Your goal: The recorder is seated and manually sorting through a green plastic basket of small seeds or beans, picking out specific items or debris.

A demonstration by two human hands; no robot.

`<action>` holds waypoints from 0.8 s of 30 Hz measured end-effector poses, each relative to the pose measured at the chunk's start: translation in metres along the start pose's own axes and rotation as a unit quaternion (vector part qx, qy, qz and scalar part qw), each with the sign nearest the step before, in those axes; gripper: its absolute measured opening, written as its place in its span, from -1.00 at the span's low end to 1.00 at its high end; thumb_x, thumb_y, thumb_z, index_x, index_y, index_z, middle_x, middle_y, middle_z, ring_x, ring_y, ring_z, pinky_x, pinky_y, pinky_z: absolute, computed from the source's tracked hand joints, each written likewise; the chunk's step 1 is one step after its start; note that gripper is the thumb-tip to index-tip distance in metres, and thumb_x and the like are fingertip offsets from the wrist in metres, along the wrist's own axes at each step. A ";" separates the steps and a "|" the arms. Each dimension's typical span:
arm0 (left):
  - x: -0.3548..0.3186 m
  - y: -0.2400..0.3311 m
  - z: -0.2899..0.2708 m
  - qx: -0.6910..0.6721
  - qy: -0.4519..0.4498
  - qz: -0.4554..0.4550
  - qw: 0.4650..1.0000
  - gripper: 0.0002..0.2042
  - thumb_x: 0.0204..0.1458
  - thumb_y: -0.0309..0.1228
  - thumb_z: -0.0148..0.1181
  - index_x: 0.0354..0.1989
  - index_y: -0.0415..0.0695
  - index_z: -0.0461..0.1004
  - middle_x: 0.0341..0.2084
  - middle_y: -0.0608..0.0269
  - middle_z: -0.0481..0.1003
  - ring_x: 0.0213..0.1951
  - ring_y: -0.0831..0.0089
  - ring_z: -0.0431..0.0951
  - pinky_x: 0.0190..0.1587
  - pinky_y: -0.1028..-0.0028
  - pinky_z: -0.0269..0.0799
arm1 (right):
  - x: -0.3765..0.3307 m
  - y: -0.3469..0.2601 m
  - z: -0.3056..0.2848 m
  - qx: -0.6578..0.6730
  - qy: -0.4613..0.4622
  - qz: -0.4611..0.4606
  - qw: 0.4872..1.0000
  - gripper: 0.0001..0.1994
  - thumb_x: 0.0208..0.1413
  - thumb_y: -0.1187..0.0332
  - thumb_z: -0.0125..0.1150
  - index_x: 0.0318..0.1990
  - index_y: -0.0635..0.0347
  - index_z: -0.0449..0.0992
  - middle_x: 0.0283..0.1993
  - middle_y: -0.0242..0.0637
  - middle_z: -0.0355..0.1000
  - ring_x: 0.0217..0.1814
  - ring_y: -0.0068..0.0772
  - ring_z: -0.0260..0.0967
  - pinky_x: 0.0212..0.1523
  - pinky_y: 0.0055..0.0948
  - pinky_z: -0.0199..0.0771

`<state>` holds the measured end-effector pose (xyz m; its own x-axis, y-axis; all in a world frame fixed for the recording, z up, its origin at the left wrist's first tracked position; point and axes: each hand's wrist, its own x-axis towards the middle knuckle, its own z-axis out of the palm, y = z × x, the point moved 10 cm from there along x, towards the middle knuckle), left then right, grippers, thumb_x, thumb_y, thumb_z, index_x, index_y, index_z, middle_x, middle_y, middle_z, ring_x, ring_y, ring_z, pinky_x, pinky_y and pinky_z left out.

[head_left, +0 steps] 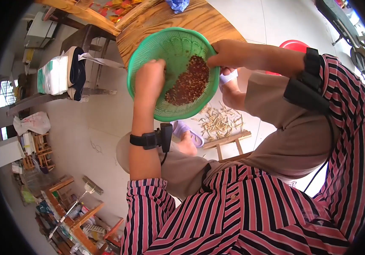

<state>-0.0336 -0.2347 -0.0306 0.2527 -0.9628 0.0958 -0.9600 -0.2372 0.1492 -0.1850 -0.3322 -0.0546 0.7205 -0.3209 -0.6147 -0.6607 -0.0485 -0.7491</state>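
Observation:
A green plastic colander point(138, 57) is held up over my knees, tilted, its far side close to the wooden table. Small red-brown beans point(191, 83) are heaped along its right and lower inside. My right hand point(224, 54) grips the right rim, thumb on the inner side and fingers underneath. Inside the colander at the left, my left hand point(150, 76) is closed with its fingers curled in. Whatever those fingers hold, if anything, is hidden from view.
A wood-grained table point(216, 19) stands ahead, with crumpled blue plastic point(177, 5) on it. Dry pale pods point(220, 121) lie scattered on the floor beside a low wooden stool point(227, 140). A red basin point(294, 44) sits at right; a bench point(42, 102) at left.

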 end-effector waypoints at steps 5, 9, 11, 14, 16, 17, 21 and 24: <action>0.000 0.004 0.005 0.047 0.011 0.024 0.999 -0.94 -0.13 -0.66 0.01 -0.46 -0.29 0.40 -0.43 -0.14 0.46 -0.33 -0.10 0.51 -0.30 0.10 0.44 | -0.001 -0.003 0.000 -0.028 -0.002 0.008 1.000 -0.73 0.03 0.26 0.17 -0.19 0.27 0.51 -0.37 -0.34 0.51 -0.49 -0.63 0.42 -0.43 -0.63 0.50; 0.001 -0.003 0.007 0.014 0.026 0.018 0.999 -0.95 -0.10 -0.64 0.02 -0.44 -0.29 0.41 -0.43 -0.15 0.46 -0.35 -0.07 0.52 -0.32 0.13 0.43 | 0.007 0.004 0.001 -0.012 -0.013 -0.007 1.000 -0.73 0.04 0.27 0.16 -0.19 0.26 0.49 -0.36 -0.35 0.49 -0.49 -0.64 0.40 -0.44 -0.63 0.49; -0.001 -0.010 0.004 -0.003 0.034 0.019 0.999 -0.94 -0.07 -0.62 0.04 -0.41 -0.28 0.43 -0.45 -0.14 0.46 -0.38 -0.02 0.54 -0.34 0.18 0.44 | 0.009 0.005 0.002 0.000 -0.020 -0.012 1.000 -0.74 0.04 0.28 0.15 -0.18 0.26 0.48 -0.36 -0.35 0.49 -0.50 -0.64 0.40 -0.45 -0.63 0.49; -0.011 -0.031 -0.002 -0.405 -0.057 -0.135 0.903 -0.90 0.06 -0.52 0.13 -0.29 -0.26 0.49 -0.48 0.18 0.51 -0.45 0.51 0.51 -0.39 0.54 0.39 | 0.004 0.004 0.001 -0.018 -0.017 -0.009 1.000 -0.74 0.05 0.29 0.14 -0.18 0.27 0.47 -0.36 -0.35 0.48 -0.49 -0.64 0.39 -0.44 -0.63 0.49; -0.021 -0.021 -0.021 -0.502 -0.086 -0.100 0.855 -0.92 0.05 -0.54 0.13 -0.30 -0.27 0.50 -0.46 0.22 0.51 -0.44 0.53 0.51 -0.36 0.55 0.40 | 0.000 -0.001 0.001 -0.017 -0.012 -0.018 1.000 -0.75 0.05 0.31 0.13 -0.16 0.28 0.47 -0.35 -0.34 0.49 -0.46 -0.62 0.41 -0.42 -0.62 0.49; -0.028 -0.007 -0.032 -0.593 -0.114 -0.063 0.795 -0.93 0.05 -0.55 0.13 -0.32 -0.27 0.50 -0.44 0.26 0.51 -0.44 0.56 0.51 -0.33 0.56 0.41 | 0.002 0.000 0.002 -0.016 -0.013 -0.018 1.000 -0.75 0.05 0.31 0.13 -0.16 0.28 0.47 -0.35 -0.34 0.49 -0.46 -0.62 0.41 -0.42 -0.62 0.49; -0.059 0.045 -0.037 -0.606 -0.280 -0.007 0.744 -0.92 0.03 -0.58 0.15 -0.31 -0.27 0.52 -0.39 0.25 0.53 -0.40 0.54 0.53 -0.26 0.56 0.42 | 0.009 0.003 0.003 -0.010 -0.022 -0.023 0.999 -0.73 0.06 0.32 0.12 -0.14 0.30 0.46 -0.34 -0.31 0.49 -0.43 -0.58 0.44 -0.39 -0.60 0.51; -0.062 0.065 -0.051 -0.512 -0.246 0.141 0.811 -0.91 -0.01 -0.59 0.18 -0.31 -0.27 0.54 -0.33 0.29 0.56 -0.34 0.53 0.54 -0.21 0.56 0.43 | 0.015 0.004 0.008 0.023 -0.031 -0.019 0.999 -0.72 0.06 0.32 0.12 -0.13 0.32 0.45 -0.33 -0.30 0.49 -0.42 -0.58 0.45 -0.37 -0.60 0.52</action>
<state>-0.1049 -0.1841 0.0232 -0.2791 -0.9552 -0.0986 -0.3032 -0.0098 0.9529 -0.1749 -0.3296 -0.0688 0.7572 -0.2600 -0.5992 -0.6236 -0.0153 -0.7816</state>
